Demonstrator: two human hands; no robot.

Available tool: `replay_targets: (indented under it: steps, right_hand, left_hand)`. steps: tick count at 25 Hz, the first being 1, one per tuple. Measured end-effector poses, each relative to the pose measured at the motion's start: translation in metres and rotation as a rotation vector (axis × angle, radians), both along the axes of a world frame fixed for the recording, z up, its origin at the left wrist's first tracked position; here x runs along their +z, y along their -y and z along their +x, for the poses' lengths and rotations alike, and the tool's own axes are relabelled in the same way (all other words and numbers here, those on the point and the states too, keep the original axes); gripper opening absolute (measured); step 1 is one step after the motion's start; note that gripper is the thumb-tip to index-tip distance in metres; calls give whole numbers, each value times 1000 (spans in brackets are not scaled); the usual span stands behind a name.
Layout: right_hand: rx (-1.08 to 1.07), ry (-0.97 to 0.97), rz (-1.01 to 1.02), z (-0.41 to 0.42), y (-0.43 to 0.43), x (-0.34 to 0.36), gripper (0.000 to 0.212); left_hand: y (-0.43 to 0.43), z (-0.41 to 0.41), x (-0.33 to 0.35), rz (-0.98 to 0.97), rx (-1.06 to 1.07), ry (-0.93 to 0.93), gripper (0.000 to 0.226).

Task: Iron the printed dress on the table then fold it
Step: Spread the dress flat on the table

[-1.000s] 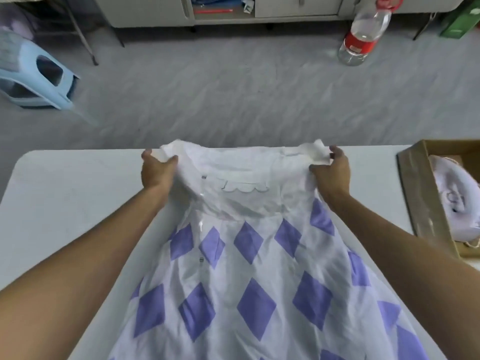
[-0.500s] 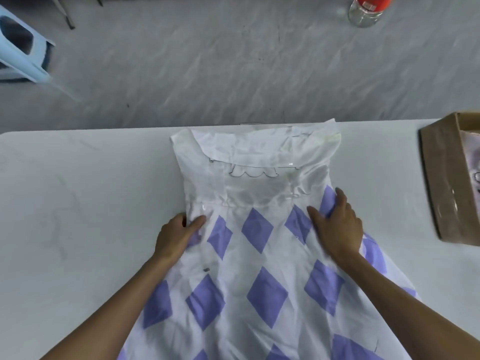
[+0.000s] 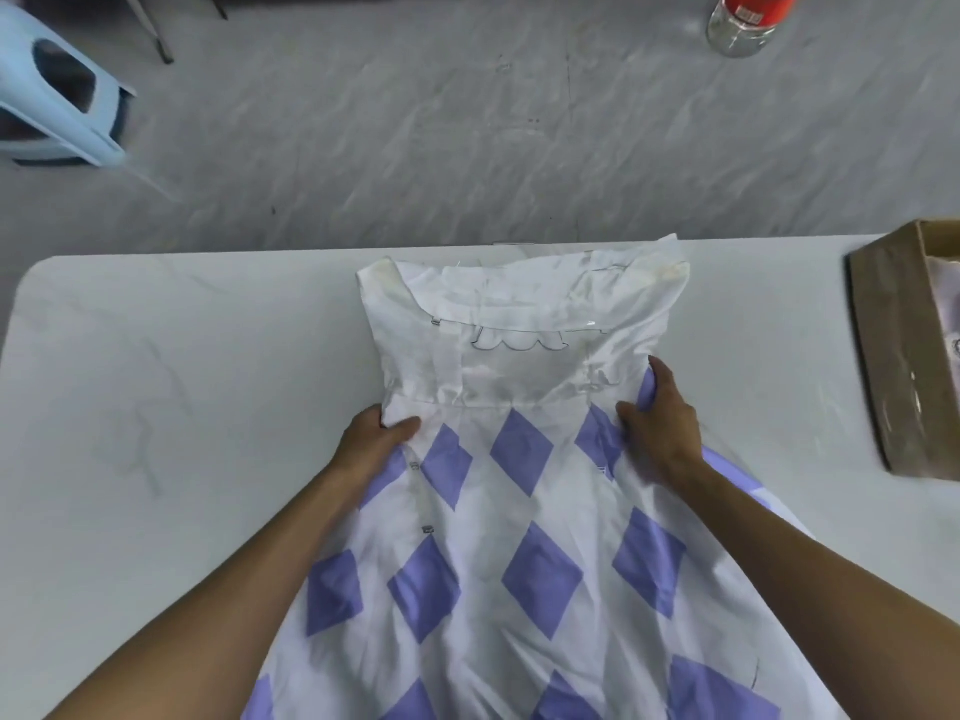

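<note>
The printed dress [image 3: 519, 459] lies flat on the white table [image 3: 156, 407], its white bodice toward the far edge and its purple-diamond skirt running toward me. My left hand [image 3: 376, 439] pinches the left side of the waist seam between thumb and fingers. On the right side of the waist, my right hand [image 3: 660, 433] grips the fabric, fingers curled round the skirt's edge. No iron shows clearly; a white object in the box at right is mostly cut off.
A brown cardboard box [image 3: 893, 356] sits at the table's right edge with something white inside. On the grey floor beyond the table stand a light blue plastic stool [image 3: 57, 106] at far left and a clear bottle with a red label [image 3: 748, 18] at top right.
Both hands let go of the shoulders, which now lie flat, and moved down to the waist. There they have closed on the fabric at each side.
</note>
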State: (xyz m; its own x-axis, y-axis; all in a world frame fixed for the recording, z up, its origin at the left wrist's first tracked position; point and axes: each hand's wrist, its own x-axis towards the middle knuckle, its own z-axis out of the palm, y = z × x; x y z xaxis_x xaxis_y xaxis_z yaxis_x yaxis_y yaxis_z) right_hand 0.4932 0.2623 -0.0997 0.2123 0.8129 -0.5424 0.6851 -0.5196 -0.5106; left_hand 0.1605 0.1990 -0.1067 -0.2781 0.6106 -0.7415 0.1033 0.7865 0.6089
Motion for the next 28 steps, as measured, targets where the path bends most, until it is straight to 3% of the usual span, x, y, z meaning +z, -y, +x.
replay_targets:
  steps: [2, 5, 6, 9, 11, 13, 15, 17, 19, 22, 24, 28]
  right_hand:
    - [128, 22, 78, -18, -3, 0, 67]
    - [383, -97, 255, -91, -29, -1, 65]
    - [490, -95, 298, -117, -36, 0, 65]
    - [616, 93, 371, -138, -14, 2, 68]
    - [637, 207, 423, -106, 47, 2, 70]
    - [683, 312, 402, -63, 126, 3, 79]
    - [611, 439, 244, -24, 186, 1, 94]
    - [374, 523, -32, 6, 217, 1, 102]
    - [190, 505, -186, 31, 226, 3, 85]
    - [397, 425, -134, 55, 216, 2, 32]
    - [373, 369, -16, 71, 180, -2, 27]
    - [49, 237, 294, 114, 68, -5, 29]
  left_hand:
    - [26, -3, -2, 86, 126, -87, 25]
    - [81, -29, 8, 112, 325, -244, 17]
    - [99, -41, 13, 93, 349, -252, 26]
    - [157, -66, 24, -107, 251, -278, 48]
    - [202, -62, 27, -345, 109, -313, 68]
    - [230, -41, 26, -440, 11, -301, 77]
    - [235, -13, 24, -358, 74, -222, 73]
    - [222, 17, 28, -274, 217, -102, 56]
    - [214, 53, 28, -219, 297, -6, 47]
    - [214, 92, 22, -175, 440, 163, 35]
    - [215, 107, 24, -139, 547, 356, 28]
    - [198, 179, 34, -120, 648, 766, 29]
